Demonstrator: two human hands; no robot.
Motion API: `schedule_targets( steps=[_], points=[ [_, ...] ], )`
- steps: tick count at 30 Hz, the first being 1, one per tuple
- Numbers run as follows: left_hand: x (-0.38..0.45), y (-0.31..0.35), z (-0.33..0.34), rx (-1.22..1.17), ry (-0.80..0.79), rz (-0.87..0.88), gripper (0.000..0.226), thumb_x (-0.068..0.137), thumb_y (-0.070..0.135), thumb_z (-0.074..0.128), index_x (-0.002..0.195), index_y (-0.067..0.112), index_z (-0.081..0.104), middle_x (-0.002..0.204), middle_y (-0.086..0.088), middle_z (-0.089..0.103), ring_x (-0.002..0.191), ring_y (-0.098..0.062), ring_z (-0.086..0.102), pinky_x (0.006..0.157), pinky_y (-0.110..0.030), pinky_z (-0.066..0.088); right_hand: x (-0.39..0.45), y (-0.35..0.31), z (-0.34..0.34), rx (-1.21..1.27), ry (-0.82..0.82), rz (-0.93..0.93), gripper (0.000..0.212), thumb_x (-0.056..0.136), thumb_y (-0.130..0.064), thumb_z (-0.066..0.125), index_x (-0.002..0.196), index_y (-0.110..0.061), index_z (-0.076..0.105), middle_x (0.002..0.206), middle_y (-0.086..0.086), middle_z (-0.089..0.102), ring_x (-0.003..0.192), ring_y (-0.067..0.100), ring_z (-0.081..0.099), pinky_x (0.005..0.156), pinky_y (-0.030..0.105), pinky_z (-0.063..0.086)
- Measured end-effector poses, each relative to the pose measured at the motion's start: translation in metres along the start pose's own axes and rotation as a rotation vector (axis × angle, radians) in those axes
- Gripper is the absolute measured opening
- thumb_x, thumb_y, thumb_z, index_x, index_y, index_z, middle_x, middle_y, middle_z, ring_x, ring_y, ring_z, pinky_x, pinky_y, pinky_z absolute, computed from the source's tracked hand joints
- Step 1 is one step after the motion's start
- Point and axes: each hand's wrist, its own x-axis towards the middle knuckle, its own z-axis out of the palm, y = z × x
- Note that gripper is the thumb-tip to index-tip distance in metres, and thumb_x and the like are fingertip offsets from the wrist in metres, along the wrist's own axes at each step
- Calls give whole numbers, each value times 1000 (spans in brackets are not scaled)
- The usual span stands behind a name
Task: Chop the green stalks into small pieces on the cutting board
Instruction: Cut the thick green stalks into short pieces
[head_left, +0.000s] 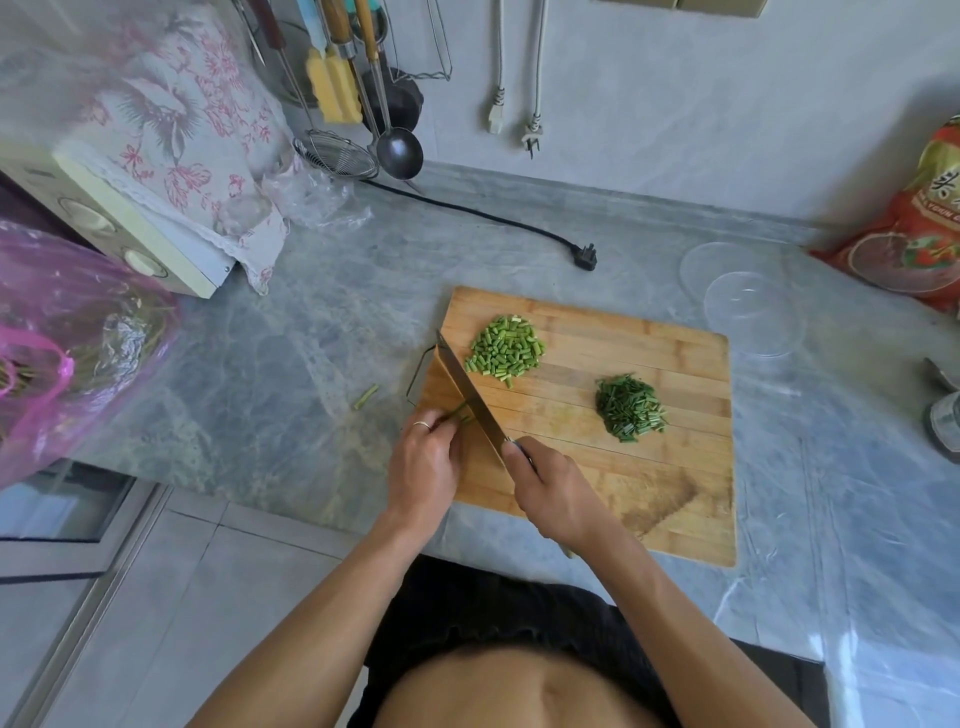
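So the left hand (423, 457) is pinching a thin bunch of green stalks (457, 411) down at the near-left corner of the cutting board (623, 467), fingers curled around them, ring showing. The right hand (553, 493) is wrapped tight around the knife (470, 392) handle, and the blade runs diagonally toward the far left with its edge sitting right at the stalks.

Looks like most of the work is already done: a pile of chunky light green pieces (506, 351) sits far-left on the board, and a darker, finer pile (629, 408) is further right.

Main risk, I'd say, is the fingers. What's left to hold looks very short, so the left fingertips are just beside the blade, and one sloppy chop could nick them. Also, this is happening right at the board's left edge, so bits could roll off onto the counter (291, 353). One stray piece (367, 397) is already lying out there, to the left of the board.
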Motion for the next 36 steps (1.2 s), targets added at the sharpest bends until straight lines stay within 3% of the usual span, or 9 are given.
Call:
schedule_targets(
  steps=[5, 8, 13, 16, 22, 28, 32, 36],
  points=[
    [2, -2, -6, -6, 17, -10, 26, 83, 1, 68, 104, 13, 75, 98, -4, 67, 87, -28, 64, 62, -36, 55, 4, 2, -4, -85, -33, -63, 41, 103, -37, 38, 76, -7, 42, 62, 5, 44, 53, 14, 37, 51, 26, 30],
    [5, -1, -7, -13, 26, -37, 22, 82, 0, 69, 100, 11, 75, 93, -4, 69, 83, -29, 66, 61, -36, 54, 0, 5, -11, -106, -52, -82, 40, 103, -35, 39, 76, -6, 44, 60, 2, 42, 50, 10, 33, 50, 24, 30],
    [5, 2, -7, 26, 8, -17, 11, 85, 6, 69, 92, 10, 76, 92, -3, 68, 80, -28, 66, 58, -33, 51, 3, 5, -15, -112, -62, -73, 41, 103, -37, 38, 76, -7, 43, 64, 3, 46, 56, 16, 42, 51, 22, 32],
    [4, 0, -5, 32, 2, -28, 12, 85, 6, 70, 95, 11, 76, 95, -2, 67, 82, -28, 65, 57, -34, 51, 0, 4, -12, -117, -20, -116, 40, 103, -36, 38, 73, -9, 42, 59, 0, 41, 49, 8, 34, 49, 22, 28],
    [7, -5, -8, 28, -3, -29, 16, 83, 5, 71, 91, 18, 76, 88, 2, 67, 75, -24, 64, 53, -27, 44, -2, 7, -9, -147, 11, -118, 40, 103, -35, 38, 74, -9, 43, 57, 0, 39, 47, 11, 33, 48, 23, 27],
    [5, 0, -4, 79, -50, 4, 23, 72, -7, 70, 90, 7, 74, 94, -6, 65, 81, -30, 65, 56, -34, 50, 3, 1, -9, -153, -29, -114, 38, 103, -34, 39, 73, -11, 43, 58, -1, 41, 48, 9, 35, 50, 23, 29],
    [5, 2, -5, 57, -32, 5, 16, 75, -3, 72, 87, 7, 74, 91, -5, 66, 79, -29, 65, 57, -33, 51, 2, 2, -12, -162, 4, -144, 39, 103, -33, 40, 71, -12, 42, 56, -2, 40, 48, 10, 34, 49, 23, 28],
    [5, 0, -2, 37, -31, -22, 22, 77, 2, 72, 96, 13, 76, 93, -4, 68, 80, -28, 65, 60, -34, 53, -5, 0, -11, -207, -25, -181, 38, 103, -31, 40, 69, -14, 41, 54, -3, 39, 46, 12, 31, 47, 24, 27]
  ],
)
